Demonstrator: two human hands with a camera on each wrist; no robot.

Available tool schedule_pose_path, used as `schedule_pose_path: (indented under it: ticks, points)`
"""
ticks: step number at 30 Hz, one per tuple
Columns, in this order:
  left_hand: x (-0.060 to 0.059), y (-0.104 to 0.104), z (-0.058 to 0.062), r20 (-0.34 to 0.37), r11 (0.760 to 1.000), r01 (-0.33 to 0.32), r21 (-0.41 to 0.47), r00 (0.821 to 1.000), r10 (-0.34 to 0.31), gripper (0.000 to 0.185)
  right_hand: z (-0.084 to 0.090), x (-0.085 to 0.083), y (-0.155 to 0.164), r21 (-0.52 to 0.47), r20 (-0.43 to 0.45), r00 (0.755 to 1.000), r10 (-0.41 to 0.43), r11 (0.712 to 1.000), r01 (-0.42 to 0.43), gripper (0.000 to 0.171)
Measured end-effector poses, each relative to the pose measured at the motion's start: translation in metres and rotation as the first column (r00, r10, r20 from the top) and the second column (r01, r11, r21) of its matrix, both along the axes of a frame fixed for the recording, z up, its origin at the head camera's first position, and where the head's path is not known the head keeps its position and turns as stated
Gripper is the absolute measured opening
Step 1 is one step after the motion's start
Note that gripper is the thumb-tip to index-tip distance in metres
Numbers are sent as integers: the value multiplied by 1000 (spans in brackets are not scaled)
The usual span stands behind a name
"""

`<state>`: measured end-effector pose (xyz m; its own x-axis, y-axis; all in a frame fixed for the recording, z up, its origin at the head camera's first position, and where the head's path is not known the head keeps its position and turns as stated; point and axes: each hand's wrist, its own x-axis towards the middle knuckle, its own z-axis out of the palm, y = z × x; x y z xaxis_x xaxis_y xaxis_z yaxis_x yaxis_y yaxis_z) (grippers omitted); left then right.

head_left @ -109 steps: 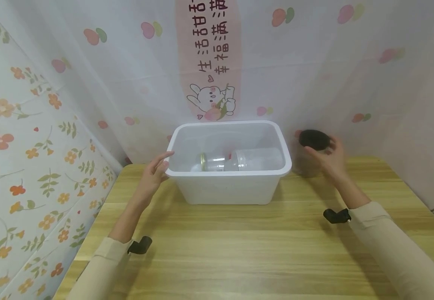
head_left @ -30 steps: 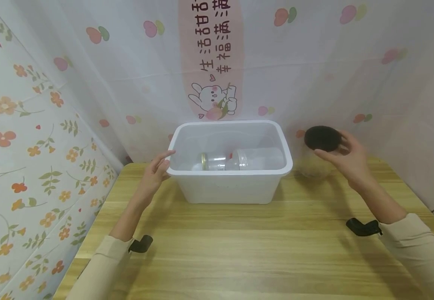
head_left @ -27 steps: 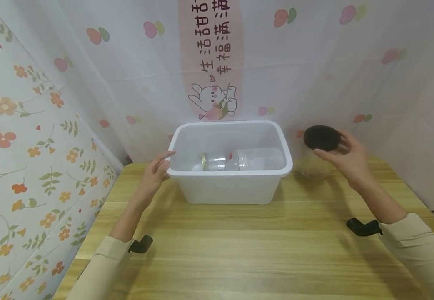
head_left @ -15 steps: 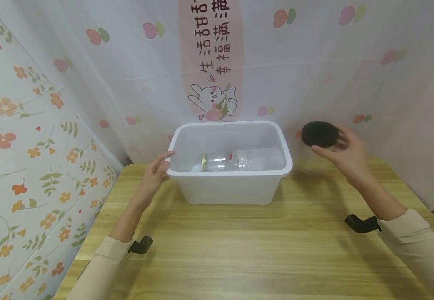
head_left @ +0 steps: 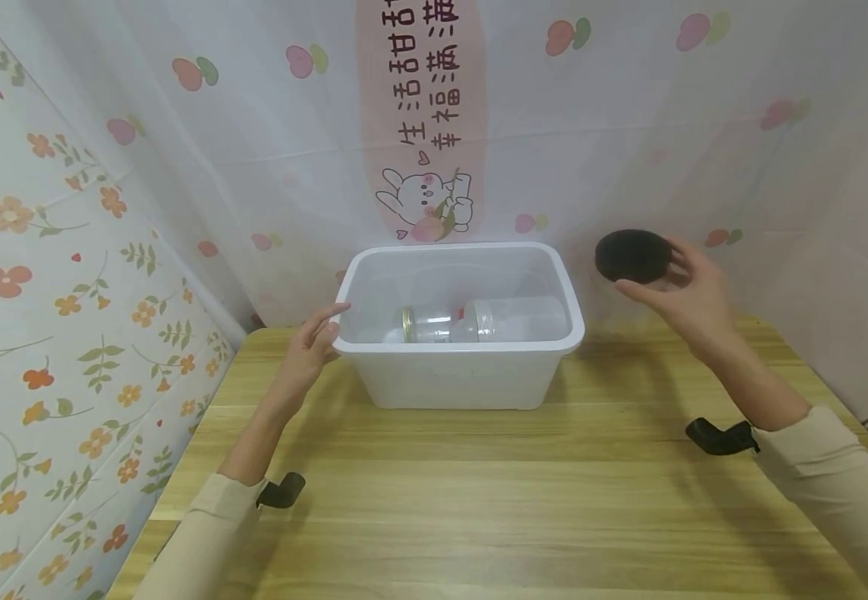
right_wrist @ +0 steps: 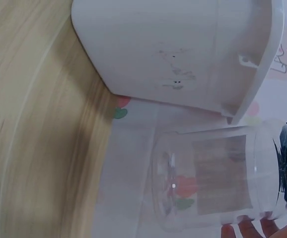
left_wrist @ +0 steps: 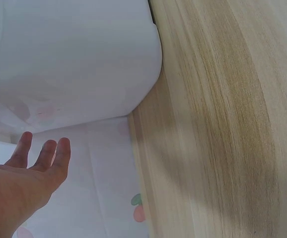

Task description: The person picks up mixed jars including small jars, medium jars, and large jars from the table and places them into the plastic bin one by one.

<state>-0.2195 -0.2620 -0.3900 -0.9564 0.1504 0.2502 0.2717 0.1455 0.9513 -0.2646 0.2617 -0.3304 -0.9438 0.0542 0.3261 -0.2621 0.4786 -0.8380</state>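
Note:
A clear plastic jar (right_wrist: 218, 173) with a black lid (head_left: 632, 256) is in my right hand (head_left: 692, 300), to the right of the white plastic bin (head_left: 449, 375). Thumb and fingers grip it near the lid, and its base hangs above the table in the right wrist view. My left hand (head_left: 306, 354) holds the bin's left rim, index fingertip over the edge; in the left wrist view several fingers (left_wrist: 61, 158) show outside below the rim. Inside the bin lie a clear jar with a gold lid (head_left: 407, 323) and a larger clear jar (head_left: 520, 317), both on their sides.
The bin stands on a wooden table (head_left: 434, 483) near its back edge. A printed white curtain (head_left: 254, 150) hangs right behind, and a floral cloth (head_left: 67, 333) hangs along the left.
My right hand first shifted right with the black-lidded jar, then raised it and brought it slightly left. My left hand stays at the bin's rim.

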Motion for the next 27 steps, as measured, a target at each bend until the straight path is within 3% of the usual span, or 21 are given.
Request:
schedule_pose_path:
  ticks: [16,27]
  points:
    - [0,-1,-1,2,1000,4,8,1000,-5,43,18,-6,-16,54,-99,995,20,998,-15,84]
    - [-1,-1,-1,1,1000,-4,20,1000,4,42,32,-13,-29,138,-231,972,27,990,6,81]
